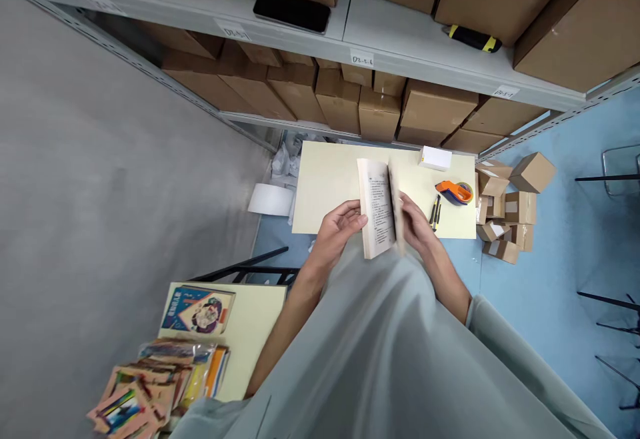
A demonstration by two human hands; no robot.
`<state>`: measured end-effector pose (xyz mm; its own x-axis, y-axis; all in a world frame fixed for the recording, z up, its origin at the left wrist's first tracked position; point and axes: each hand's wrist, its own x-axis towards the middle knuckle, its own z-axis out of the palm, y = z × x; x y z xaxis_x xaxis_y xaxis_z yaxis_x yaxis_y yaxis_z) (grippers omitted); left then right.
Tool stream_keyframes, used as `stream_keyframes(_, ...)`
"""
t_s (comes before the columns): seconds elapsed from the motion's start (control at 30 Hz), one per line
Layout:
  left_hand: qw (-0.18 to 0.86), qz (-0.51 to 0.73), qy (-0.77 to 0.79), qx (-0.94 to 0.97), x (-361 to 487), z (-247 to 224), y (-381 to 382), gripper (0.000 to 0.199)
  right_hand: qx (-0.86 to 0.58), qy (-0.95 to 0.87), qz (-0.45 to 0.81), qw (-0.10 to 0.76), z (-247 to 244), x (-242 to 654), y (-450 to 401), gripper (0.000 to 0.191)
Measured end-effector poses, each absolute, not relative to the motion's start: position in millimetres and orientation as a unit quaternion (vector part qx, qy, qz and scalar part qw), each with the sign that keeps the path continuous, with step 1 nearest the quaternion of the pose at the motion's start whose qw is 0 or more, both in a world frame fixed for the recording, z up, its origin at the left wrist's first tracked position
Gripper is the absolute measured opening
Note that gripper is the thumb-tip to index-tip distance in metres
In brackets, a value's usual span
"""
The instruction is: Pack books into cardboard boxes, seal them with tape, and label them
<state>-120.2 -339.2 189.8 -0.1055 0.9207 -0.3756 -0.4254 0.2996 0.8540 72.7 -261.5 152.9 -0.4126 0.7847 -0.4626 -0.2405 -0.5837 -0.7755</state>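
Observation:
Above the near edge of a pale table (325,179), a small paperback book (380,209) is held partly open, with printed text on the page facing me. My left hand (343,225) grips its left side, thumb on the page edge and fingers behind. On the other side, my right hand (414,222) is closed on the right-hand part; most of its fingers are hidden behind the pages, which look blurred there. Right of the book lie an orange tape dispenser (454,191), a yellow-black utility knife (435,213) and a white box (435,158).
Shelves with cardboard boxes (380,113) rise behind the table; a phone (291,9) and another yellow-black tool (473,37) lie on one. Small cartons (520,207) are heaped at right. A side table (255,312) at lower left bears stacked books (200,310). A white bin (271,199) stands left.

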Motion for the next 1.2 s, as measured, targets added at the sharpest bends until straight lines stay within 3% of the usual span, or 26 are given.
stream_keyframes(0.17,0.565,0.555,0.549,0.268,-128.2,164.7,-340.8,0.054,-0.427,-0.339,0.759,0.356,146.2,85.3,-252.9,0.071)
stream_keyframes(0.3,0.499,0.552,0.587,0.318,-135.3,143.2,-343.9,0.050,-0.437,-0.405,0.714,0.367,141.3,89.2,-247.7,0.062)
stream_keyframes(0.47,0.310,0.564,0.619,0.451,-140.8,139.2,-346.5,0.016,-0.400,-0.530,0.631,0.401,148.3,90.2,-243.9,0.050)
stream_keyframes(0.57,0.215,0.558,0.621,0.507,-142.5,142.9,-346.1,0.012,-0.377,-0.566,0.605,0.415,152.5,89.8,-243.8,0.049)
stream_keyframes(0.67,0.184,0.555,0.610,0.535,-143.1,143.9,-346.5,0.013,-0.360,-0.580,0.598,0.420,153.7,89.6,-244.7,0.047)
stream_keyframes(0.8,0.195,0.554,0.617,0.524,-143.8,144.6,-349.7,0.015,-0.350,-0.597,0.591,0.415,156.1,90.9,-246.1,0.047)
stream_keyframes(0.9,0.267,0.549,0.619,0.495,-147.8,145.5,-351.8,0.015,-0.377,-0.599,0.586,0.394,157.8,92.4,-246.2,0.044)
stream_keyframes(1.07,0.440,0.543,0.603,0.385,-155.8,140.9,-351.0,0.044,-0.434,-0.562,0.606,0.358,151.9,92.3,-243.3,0.049)
stream_keyframes(1.2,0.473,0.557,0.595,0.336,-155.2,138.0,-349.7,0.052,-0.445,-0.540,0.629,0.339,147.4,90.3,-241.3,0.055)
